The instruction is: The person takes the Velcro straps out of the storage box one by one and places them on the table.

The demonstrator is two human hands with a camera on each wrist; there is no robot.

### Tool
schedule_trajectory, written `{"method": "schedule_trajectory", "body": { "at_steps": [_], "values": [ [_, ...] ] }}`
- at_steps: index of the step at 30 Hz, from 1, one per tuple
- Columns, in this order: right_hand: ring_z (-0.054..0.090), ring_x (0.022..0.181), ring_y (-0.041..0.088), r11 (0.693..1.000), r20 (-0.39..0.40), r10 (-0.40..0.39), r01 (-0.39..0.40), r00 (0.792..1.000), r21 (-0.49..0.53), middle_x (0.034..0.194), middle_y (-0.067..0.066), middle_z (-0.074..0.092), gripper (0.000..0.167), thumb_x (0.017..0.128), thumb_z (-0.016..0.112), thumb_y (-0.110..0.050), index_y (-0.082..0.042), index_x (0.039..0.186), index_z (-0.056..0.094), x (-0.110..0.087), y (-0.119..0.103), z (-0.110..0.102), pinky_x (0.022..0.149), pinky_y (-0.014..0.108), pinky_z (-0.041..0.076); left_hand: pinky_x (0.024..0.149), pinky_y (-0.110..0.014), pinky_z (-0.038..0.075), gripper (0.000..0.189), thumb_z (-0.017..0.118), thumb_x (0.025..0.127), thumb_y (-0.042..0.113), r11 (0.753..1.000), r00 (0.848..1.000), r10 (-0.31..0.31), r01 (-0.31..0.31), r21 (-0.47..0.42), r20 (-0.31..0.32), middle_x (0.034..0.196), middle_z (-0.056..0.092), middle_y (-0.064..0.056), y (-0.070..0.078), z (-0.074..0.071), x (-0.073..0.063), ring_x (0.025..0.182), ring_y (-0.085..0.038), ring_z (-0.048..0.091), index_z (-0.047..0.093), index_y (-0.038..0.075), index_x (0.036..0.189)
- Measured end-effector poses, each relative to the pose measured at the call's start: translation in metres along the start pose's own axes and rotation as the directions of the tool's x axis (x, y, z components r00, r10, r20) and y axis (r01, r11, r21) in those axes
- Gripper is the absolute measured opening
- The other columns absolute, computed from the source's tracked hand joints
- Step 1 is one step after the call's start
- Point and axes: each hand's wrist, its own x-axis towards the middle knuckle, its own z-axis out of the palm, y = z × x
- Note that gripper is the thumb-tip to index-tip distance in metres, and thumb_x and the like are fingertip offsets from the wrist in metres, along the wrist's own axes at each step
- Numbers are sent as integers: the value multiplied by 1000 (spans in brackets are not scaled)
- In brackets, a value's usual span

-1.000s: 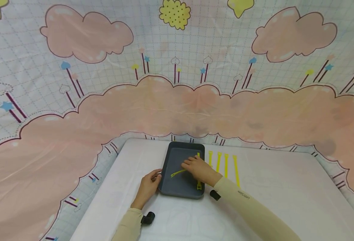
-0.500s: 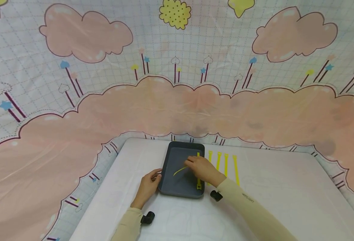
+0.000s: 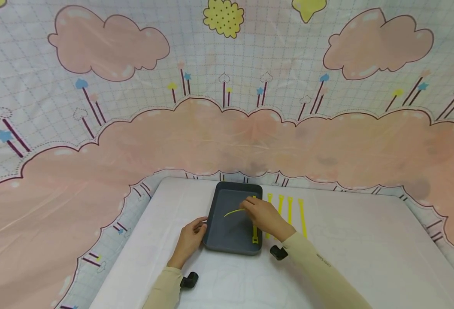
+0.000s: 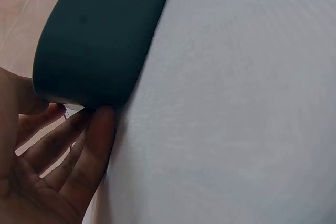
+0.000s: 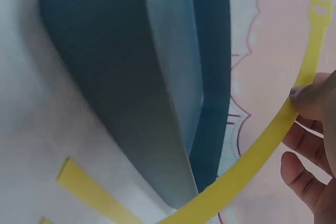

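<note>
In the head view, my right hand (image 3: 264, 216) is over the right half of a dark grey tray (image 3: 227, 236). It pinches a thin yellow slotted-end strap (image 3: 233, 211), whose free part sticks out to the left. The right wrist view has the thumb pressing the bent strap (image 5: 247, 166) against the fingers, its slotted head (image 5: 320, 11) beyond them. A second yellow strap (image 3: 255, 235) lies lengthwise along the tray's right side, partly covered by the hand. My left hand (image 3: 190, 238) rests at the tray's left side; its fingers (image 4: 97, 135) touch the outer wall.
Several more yellow straps (image 3: 290, 212) lie side by side on the white table (image 3: 346, 244), right of the tray. A cloud-patterned cloth (image 3: 227, 141) hangs behind the table. A black wrist camera (image 3: 189, 280) is worn at the left wrist.
My right hand has shifted slightly right and away from me, carrying the pinched strap; the strap's free end has lifted and turned edge-on. The left hand and tray have stayed put.
</note>
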Motion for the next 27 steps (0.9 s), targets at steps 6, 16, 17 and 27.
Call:
{"method": "schedule_trajectory", "body": {
  "at_steps": [6, 16, 17, 27],
  "values": [
    [63, 82, 10, 981, -26, 102, -97, 994, 170, 99, -4, 66, 14, 94, 66, -10, -15, 107, 66, -6, 3, -3, 73, 26, 54, 87, -45, 57, 30, 60, 98, 13, 1000, 1000, -4, 4, 2, -10, 111, 73, -15, -3, 1, -1, 101, -32, 71, 65, 8, 127],
    [60, 80, 8, 901, -22, 239, -213, 971, 378, 96, -2, 65, 12, 94, 65, -11, -15, 106, 64, -16, 8, -4, 71, 25, 53, 89, -45, 56, 31, 60, 98, 13, 1000, 1000, -11, 11, 2, -13, 111, 74, -14, -4, 3, -2, 102, -31, 71, 65, 8, 128],
    [60, 80, 9, 887, -18, 255, -226, 967, 404, 95, -2, 66, 12, 94, 65, -10, -15, 106, 64, -17, 8, -4, 71, 25, 53, 88, -44, 56, 31, 59, 98, 13, 1000, 1000, -7, 7, 4, -13, 111, 73, -15, -4, 3, -2, 102, -31, 71, 65, 7, 128],
    [60, 79, 14, 708, 13, 442, -359, 897, 608, 91, 6, 69, 11, 95, 63, -9, -11, 106, 64, -21, 11, -13, 67, 23, 50, 88, -44, 56, 31, 59, 98, 13, 1000, 1000, 5, -5, -2, -12, 111, 73, -15, -4, 3, -1, 103, -31, 70, 65, 8, 128]
  ]
}}
